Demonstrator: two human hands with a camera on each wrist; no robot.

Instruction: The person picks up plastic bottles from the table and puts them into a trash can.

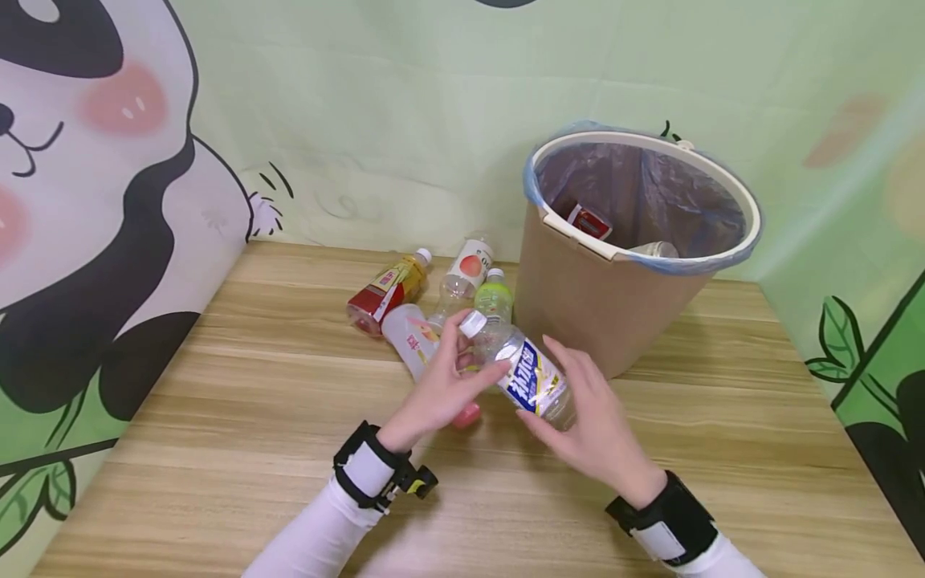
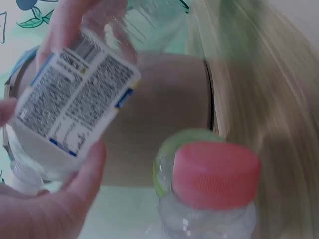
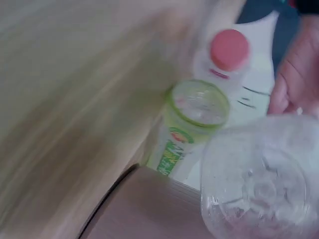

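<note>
A clear plastic bottle point(image 1: 533, 376) with a white cap and a blue, white and yellow label is held tilted above the table. My left hand point(image 1: 439, 387) grips it near the neck, its thumb on the label. My right hand point(image 1: 594, 413) holds the base end between thumb and fingers. In the left wrist view, the back of the label point(image 2: 76, 94) faces the camera. In the right wrist view, the clear bottle base point(image 3: 264, 186) appears close up. Below the held bottle lies a pink-capped bottle point(image 1: 409, 339), partly hidden by my left hand; its pink cap point(image 2: 217, 174) shows in the left wrist view.
A lined brown bin point(image 1: 578, 297) stands behind my right hand, with a red container point(image 1: 591, 223) and a clear item point(image 1: 658, 250) inside. Left of it lie a red-and-yellow bottle point(image 1: 390, 291), a peach-label bottle point(image 1: 466, 273) and a green bottle point(image 1: 495, 297) on the wooden table point(image 1: 275, 417).
</note>
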